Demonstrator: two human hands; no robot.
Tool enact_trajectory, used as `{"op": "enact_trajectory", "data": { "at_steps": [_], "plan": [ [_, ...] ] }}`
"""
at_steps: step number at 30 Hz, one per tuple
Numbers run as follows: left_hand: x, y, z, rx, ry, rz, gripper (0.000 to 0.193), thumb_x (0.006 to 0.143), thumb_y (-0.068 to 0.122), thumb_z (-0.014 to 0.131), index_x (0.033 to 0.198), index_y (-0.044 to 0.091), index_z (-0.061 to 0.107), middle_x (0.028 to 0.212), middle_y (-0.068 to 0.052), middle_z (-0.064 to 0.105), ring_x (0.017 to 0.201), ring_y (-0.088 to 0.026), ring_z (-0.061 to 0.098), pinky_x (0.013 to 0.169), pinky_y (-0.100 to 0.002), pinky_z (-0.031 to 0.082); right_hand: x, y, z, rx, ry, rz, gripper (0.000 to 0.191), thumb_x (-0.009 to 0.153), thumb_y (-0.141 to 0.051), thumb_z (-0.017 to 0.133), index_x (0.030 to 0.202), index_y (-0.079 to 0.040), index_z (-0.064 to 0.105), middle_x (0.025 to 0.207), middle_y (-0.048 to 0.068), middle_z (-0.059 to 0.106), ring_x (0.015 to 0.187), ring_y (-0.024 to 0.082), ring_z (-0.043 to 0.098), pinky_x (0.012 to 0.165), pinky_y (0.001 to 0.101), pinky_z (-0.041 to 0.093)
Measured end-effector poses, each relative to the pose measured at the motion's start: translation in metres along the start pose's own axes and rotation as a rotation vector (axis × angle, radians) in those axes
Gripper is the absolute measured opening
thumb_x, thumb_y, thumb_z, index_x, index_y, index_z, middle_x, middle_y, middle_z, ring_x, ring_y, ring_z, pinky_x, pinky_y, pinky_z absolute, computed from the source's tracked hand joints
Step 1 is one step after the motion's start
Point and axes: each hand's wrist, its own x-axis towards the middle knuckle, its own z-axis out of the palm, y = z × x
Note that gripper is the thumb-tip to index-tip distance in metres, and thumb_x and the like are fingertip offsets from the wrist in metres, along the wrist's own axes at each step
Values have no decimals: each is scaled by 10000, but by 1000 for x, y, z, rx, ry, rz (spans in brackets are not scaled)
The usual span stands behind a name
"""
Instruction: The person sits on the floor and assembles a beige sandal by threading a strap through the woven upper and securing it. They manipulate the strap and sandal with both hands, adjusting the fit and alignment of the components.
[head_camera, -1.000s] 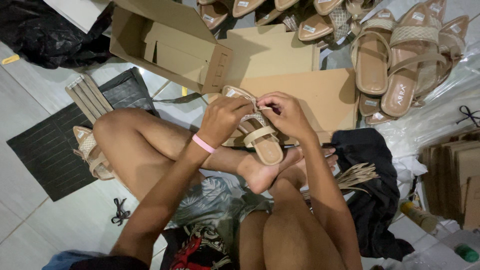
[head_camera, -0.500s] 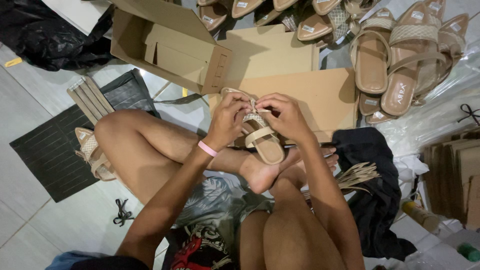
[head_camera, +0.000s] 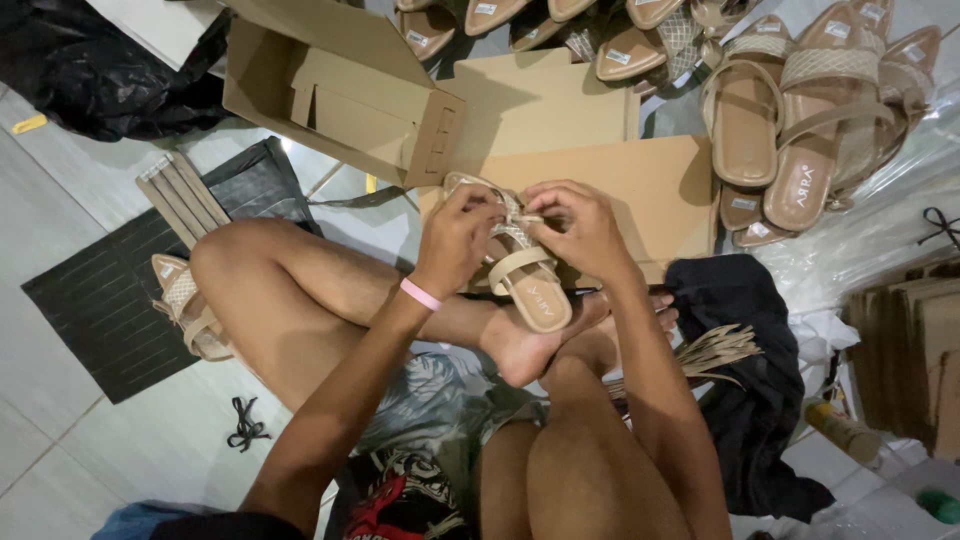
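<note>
I sit cross-legged on the floor and hold a beige strappy sandal (head_camera: 528, 283) above my feet. My left hand (head_camera: 458, 235), with a pink band on the wrist, grips the sandal's upper left side. My right hand (head_camera: 580, 228) pinches the woven strap near its middle. Both hands' fingertips meet at the strap. The sandal's heel points toward me and rests near my bare foot (head_camera: 530, 345).
An open cardboard box (head_camera: 335, 85) lies ahead on the left, flat cardboard (head_camera: 600, 160) lies behind the hands. Several beige sandals (head_camera: 790, 120) are piled at the top right. Another sandal (head_camera: 185, 305) lies by my left knee on a dark mat (head_camera: 95, 300). Black cloth (head_camera: 750, 370) sits right.
My hands and the sandal stay in nearly the same place; the fingers have shifted slightly on the strap.
</note>
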Motion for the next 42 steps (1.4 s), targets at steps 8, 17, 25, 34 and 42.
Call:
{"op": "enact_trajectory", "data": {
  "at_steps": [8,17,25,34,42],
  "plan": [
    [10,-10,-3,-256,-27,-154,128,864,-28,736,991,-7,730,1070,-117,666,985,-276,689,843,-354,566,10,-10,11,-274,55,4,158,873,-123,805,972,-4,778,1016,104,773,836,166,738,748,294,588],
    [13,-6,0,-245,-11,-226,93,878,27,768,963,2,737,1069,-111,666,1049,-265,659,911,-357,536,6,-5,9,-288,41,23,153,866,-110,805,964,3,770,1006,102,777,858,173,733,769,296,576],
    [12,-6,1,-147,-17,-172,104,847,40,788,942,14,754,1054,-120,673,1020,-297,669,889,-385,532,-8,2,7,-138,35,77,177,848,-116,811,968,4,758,1209,113,745,1000,189,734,842,288,605],
    [9,-8,1,-104,-18,-148,106,833,35,794,935,20,771,1029,-118,678,992,-294,677,861,-393,537,-11,-2,21,-238,149,26,151,865,-111,802,986,-23,778,1187,110,757,1052,215,748,916,328,582],
    [8,-9,1,-107,-33,-157,104,847,49,796,944,22,769,1032,-115,671,988,-289,675,855,-390,535,-3,-8,17,-339,45,-73,121,875,-101,756,931,-11,697,1225,121,717,1126,284,686,937,371,541]
  ]
}}
